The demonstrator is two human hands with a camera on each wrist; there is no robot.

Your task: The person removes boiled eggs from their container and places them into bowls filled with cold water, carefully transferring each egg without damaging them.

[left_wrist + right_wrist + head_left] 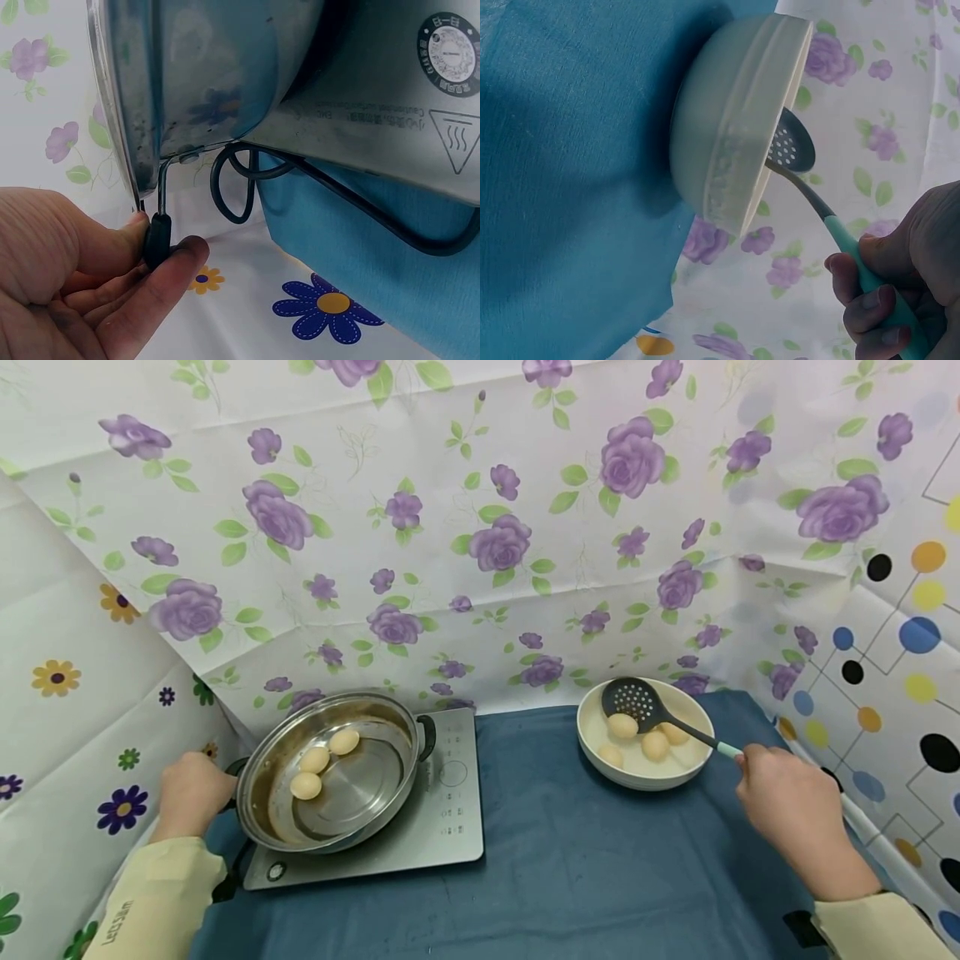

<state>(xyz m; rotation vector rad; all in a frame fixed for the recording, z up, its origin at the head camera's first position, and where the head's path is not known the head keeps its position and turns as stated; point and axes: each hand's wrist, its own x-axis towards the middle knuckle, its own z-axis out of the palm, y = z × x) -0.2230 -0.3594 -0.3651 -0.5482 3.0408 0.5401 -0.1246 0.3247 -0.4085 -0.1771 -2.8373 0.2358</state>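
Observation:
My left hand [192,789] pinches the black side handle [157,241] of a steel pot [352,831] between thumb and fingers. Three pale eggs [306,786] lie on the left side of the pot's floor. On the right, my right hand [791,806] grips the mint-green handle [864,270] of a black skimmer [628,700]. The skimmer's perforated head is tilted within the rim of a cream bowl [645,781]. Several eggs [655,745] are in the bowl; one egg [622,726] is at the skimmer's lower edge, whether touching I cannot tell.
Under the pot is a flat silver induction cooker [450,835], with a black cord [360,199] looping at its left side. A blue cloth [540,860] covers the table. Floral sheeting [450,568] rises behind, and patterned sheets stand at both sides.

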